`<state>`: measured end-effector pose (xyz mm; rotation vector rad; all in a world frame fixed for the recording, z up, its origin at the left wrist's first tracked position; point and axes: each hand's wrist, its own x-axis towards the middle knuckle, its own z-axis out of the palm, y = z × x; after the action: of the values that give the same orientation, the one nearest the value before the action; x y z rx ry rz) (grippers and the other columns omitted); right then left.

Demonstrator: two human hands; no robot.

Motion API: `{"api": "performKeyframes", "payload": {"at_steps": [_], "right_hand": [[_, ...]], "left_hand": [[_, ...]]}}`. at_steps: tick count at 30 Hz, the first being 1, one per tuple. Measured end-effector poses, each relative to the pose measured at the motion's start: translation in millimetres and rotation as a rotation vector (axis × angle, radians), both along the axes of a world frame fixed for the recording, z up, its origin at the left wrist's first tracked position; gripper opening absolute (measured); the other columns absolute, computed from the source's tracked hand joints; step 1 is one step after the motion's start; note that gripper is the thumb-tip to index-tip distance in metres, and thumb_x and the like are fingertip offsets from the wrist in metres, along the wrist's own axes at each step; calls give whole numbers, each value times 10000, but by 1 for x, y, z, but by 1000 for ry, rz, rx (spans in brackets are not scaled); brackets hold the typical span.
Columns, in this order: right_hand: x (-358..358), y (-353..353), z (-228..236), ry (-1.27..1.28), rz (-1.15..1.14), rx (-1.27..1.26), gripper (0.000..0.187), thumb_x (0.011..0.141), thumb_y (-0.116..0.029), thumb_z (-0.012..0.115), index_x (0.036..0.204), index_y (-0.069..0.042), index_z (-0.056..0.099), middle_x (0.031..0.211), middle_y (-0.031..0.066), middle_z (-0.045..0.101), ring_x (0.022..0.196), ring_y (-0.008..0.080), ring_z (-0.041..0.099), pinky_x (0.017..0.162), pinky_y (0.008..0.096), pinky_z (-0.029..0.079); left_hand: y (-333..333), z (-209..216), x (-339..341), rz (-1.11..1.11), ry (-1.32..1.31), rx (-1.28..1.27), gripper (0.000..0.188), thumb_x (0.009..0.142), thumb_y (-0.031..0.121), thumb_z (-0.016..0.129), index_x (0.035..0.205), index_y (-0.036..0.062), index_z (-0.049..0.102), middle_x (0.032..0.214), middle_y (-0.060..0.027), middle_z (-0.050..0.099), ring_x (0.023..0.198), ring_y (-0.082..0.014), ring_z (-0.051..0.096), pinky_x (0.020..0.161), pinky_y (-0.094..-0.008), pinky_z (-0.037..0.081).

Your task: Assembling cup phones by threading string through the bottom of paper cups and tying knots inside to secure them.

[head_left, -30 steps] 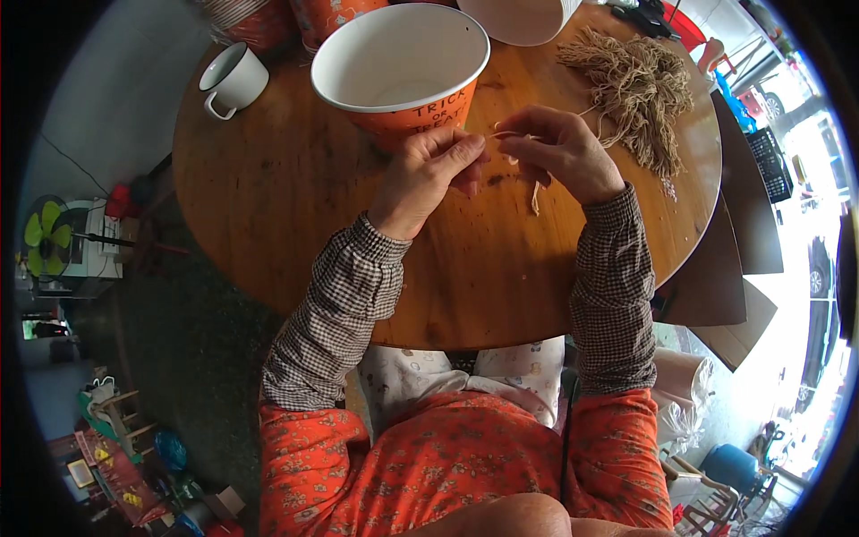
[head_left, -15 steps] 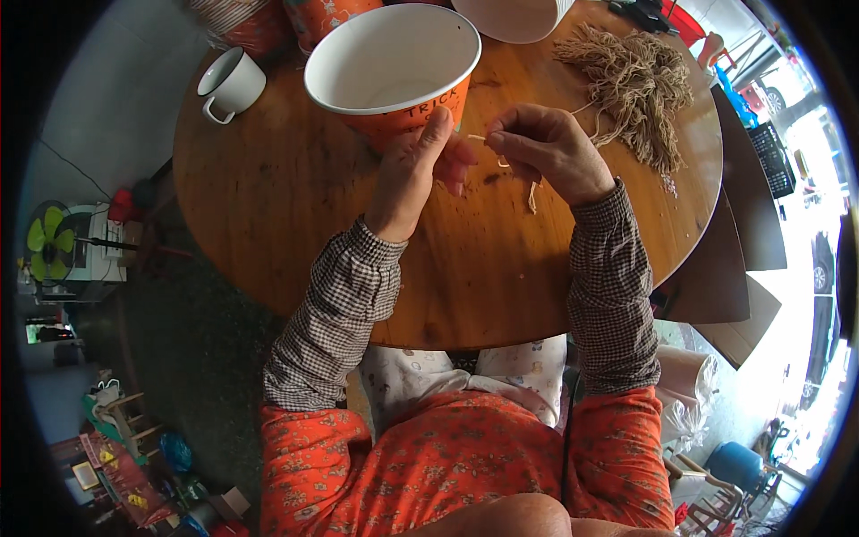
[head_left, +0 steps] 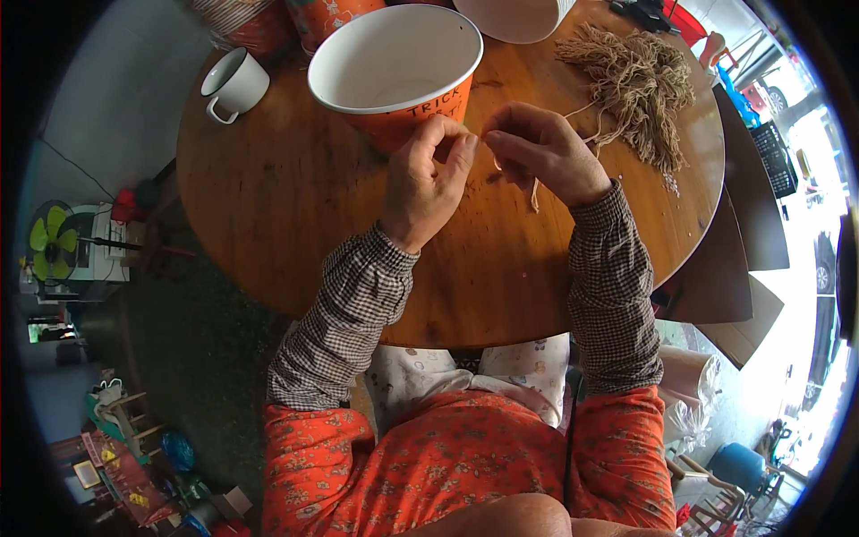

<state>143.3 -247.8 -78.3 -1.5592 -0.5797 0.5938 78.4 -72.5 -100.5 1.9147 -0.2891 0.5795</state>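
Note:
My right hand [head_left: 548, 154] is closed in a pinch on a thin beige cord [head_left: 535, 197], whose tail hangs below the fingers onto the table. Thumb and forefinger of my left hand [head_left: 425, 183] press together where the cord's short end was; the end itself is mostly hidden by the fingertips. Both hands are close together, just in front of an orange paper bucket [head_left: 394, 121] with a white inside and dark lettering. To the right lies a heap of beige cords [head_left: 640, 94], and a strand runs from it toward my right hand.
A white enamel mug [head_left: 240, 85] stands at the left of the round wooden table [head_left: 295, 215]. More orange buckets [head_left: 331, 20] and a white tub [head_left: 519, 16] are along the far edge. Brown cardboard [head_left: 716, 259] leans beyond the table's right side.
My left hand has turned and its fingers, spread before, have closed in a pinch at the cord's end. My right hand has hardly moved.

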Motion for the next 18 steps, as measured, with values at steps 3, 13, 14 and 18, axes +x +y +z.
{"api": "performKeyframes", "payload": {"at_steps": [3, 13, 14, 18], "right_hand": [[-4, 4, 2, -69, -52, 32, 208, 908, -182, 642, 1029, -19, 598, 744, -15, 597, 610, 49, 586, 510, 192, 477], [-4, 8, 2, -158, -112, -48, 212, 902, -194, 648, 965, 8, 630, 730, -10, 584, 591, 47, 552, 551, 210, 519], [-5, 8, 2, -158, -110, -48, 212, 902, -194, 648, 965, 8, 630, 730, -10, 584, 591, 47, 552, 551, 210, 519], [-5, 6, 2, -172, -131, -60, 199, 913, -195, 639, 943, 2, 632, 702, -25, 566, 574, 35, 523, 506, 198, 459]], "left_hand": [[-1, -2, 0, 10, -8, -13, 97, 912, 86, 606, 896, 6, 552, 791, -69, 620, 646, -159, 574, 555, -278, 454], [-1, -8, 3, 2, -98, -20, 94, 929, 101, 616, 915, 19, 573, 784, 3, 592, 664, -53, 541, 590, -217, 449], [-1, -9, 3, 4, -99, -20, 94, 929, 101, 616, 915, 19, 573, 784, 3, 592, 664, -53, 541, 590, -217, 449], [-3, -6, 2, 17, -117, 3, 82, 903, 60, 619, 915, 8, 557, 798, -38, 601, 688, -116, 573, 609, -249, 467]]}}
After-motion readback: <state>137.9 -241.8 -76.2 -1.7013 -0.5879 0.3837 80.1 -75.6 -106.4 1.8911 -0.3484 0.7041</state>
